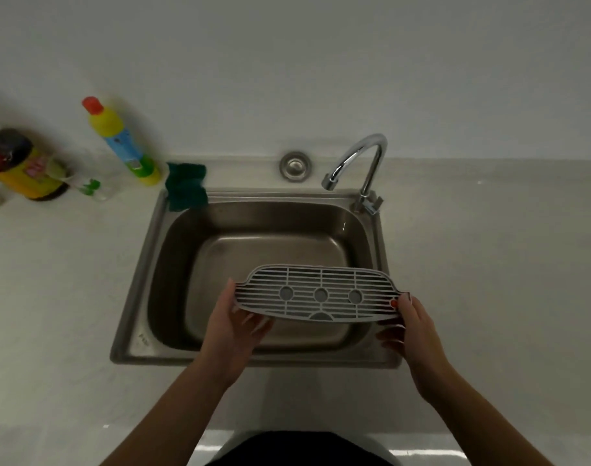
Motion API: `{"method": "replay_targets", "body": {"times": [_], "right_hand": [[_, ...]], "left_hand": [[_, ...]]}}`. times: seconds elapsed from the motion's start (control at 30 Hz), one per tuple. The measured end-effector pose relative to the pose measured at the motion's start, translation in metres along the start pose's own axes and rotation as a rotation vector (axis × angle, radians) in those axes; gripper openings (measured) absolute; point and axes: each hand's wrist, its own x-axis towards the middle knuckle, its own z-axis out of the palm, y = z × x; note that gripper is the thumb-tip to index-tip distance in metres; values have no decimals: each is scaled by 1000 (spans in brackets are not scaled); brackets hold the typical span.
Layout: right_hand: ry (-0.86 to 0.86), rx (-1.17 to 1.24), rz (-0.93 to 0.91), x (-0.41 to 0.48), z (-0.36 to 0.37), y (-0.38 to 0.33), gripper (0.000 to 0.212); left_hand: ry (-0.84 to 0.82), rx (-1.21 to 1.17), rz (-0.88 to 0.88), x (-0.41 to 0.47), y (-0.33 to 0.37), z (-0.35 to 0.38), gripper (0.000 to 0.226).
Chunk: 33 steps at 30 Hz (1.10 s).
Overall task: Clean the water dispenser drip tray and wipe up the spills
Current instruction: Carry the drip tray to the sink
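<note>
Grey slatted plastic drip tray (317, 294), long and curved with 3 round hollows, is held level over the near part of a stainless steel sink (139, 274). It is gripped at both short ends: the left hand (235, 326) is closed on the left end, thumb on top and fingers beneath, and the right hand (410, 326) is closed on the right end in the same grip. This two-ended hold probably keeps any water from tipping out before rinsing. A curved chrome tap (361, 163) stands at the far right corner, not running. A dark green sponge (186, 186) rests on the sink's far left rim. On the pale desk (52, 297) to the left stand a yellow bottle with a red cap (122, 142) and a dark jar (21, 163). Nothing blocks the basin.
</note>
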Motion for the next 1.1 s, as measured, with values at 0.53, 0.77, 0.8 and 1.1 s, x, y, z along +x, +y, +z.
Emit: {"method": "replay_targets", "body": {"times": [0.53,0.77,0.8,1.1], "right_hand": [[-12,-383,17,91,64,-57,42],[-193,-1045,-714,82,126,-79,32],[-246,-1104,-776,85,140,-79,30],[-268,-1327,-833,110,174,-77,44]], "left_hand": [[119,-173,-1,126,56,13,64],[180,-164,2,145,58,4,65],[178,-150,9,146,58,4,64],[159,-86,27,142,59,3,65]]}}
